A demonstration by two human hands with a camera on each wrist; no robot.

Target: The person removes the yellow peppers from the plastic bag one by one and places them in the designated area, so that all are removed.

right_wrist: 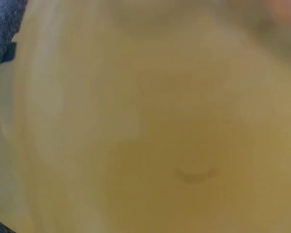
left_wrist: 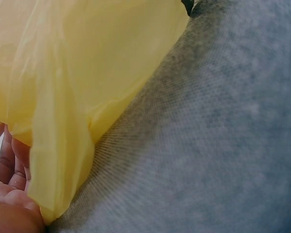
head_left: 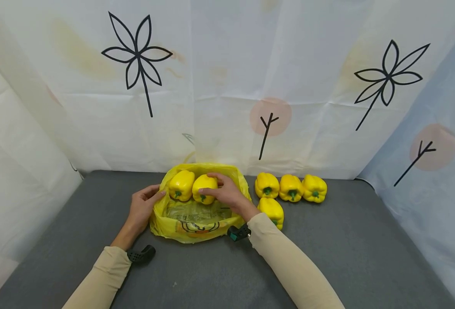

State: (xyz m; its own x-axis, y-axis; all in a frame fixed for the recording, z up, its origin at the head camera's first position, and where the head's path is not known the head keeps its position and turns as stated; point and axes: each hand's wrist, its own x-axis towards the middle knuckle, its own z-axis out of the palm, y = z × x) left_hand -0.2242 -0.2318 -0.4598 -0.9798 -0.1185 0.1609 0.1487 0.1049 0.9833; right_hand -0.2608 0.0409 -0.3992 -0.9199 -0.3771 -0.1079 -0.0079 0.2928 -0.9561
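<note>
Yellow pepper [head_left: 205, 183], inside yellow plastic bag [head_left: 166, 226], held between curled fingers and thumb of right hand [head_left: 229, 192]. We judge it light, firm, slick-skinned, easily bruised; broad sides look best hold, stem spared. Left hand [head_left: 141, 209] pinches bag's rim, likely thin, limp. Just beside: second pepper [head_left: 182, 184]. Outside bag: four more peppers [head_left: 290, 187] on grey worktop [head_left: 196, 274].
</note>
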